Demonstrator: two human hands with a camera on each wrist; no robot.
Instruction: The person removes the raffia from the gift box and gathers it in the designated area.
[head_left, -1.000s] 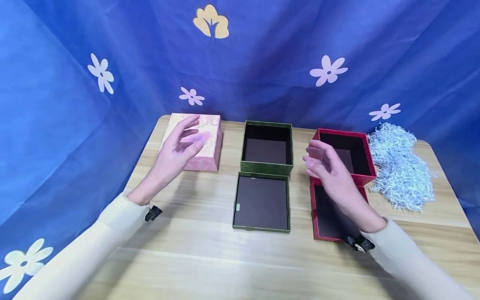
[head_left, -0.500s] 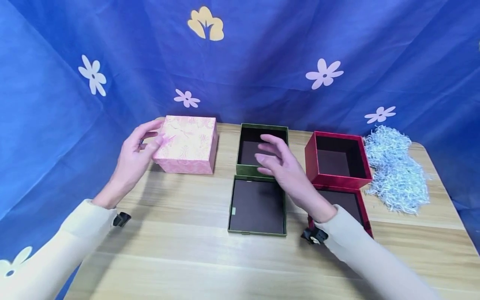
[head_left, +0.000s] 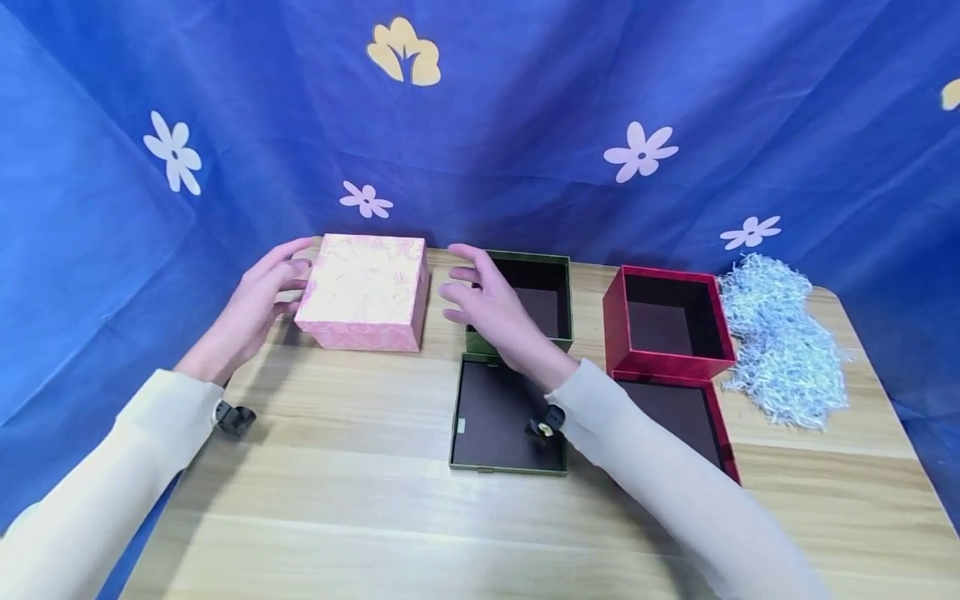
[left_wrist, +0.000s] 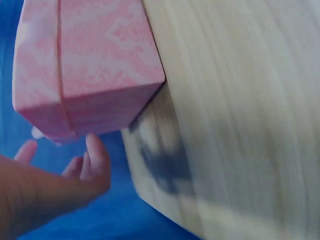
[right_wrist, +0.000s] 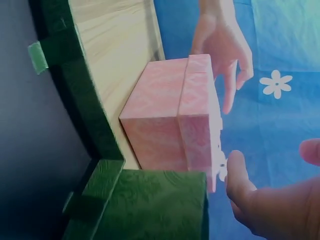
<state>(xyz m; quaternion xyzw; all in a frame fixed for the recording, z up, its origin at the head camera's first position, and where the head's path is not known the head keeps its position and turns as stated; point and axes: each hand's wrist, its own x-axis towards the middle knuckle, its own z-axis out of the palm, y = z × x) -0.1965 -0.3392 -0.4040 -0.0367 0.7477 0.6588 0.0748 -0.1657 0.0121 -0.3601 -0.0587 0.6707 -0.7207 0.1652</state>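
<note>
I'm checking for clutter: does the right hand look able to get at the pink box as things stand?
Probably yes. The right hand appears raised above the green box, open toward the pink box, and no object seems to stand between hand and pink box.

We see a damask-patterned pink box, green box, red box (both dark inside) and blue flowered curtain.

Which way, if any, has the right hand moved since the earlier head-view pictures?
Yes, left: against the green box, the right hand has gone from its right side to across its left edge, nearer the pink box.
</note>
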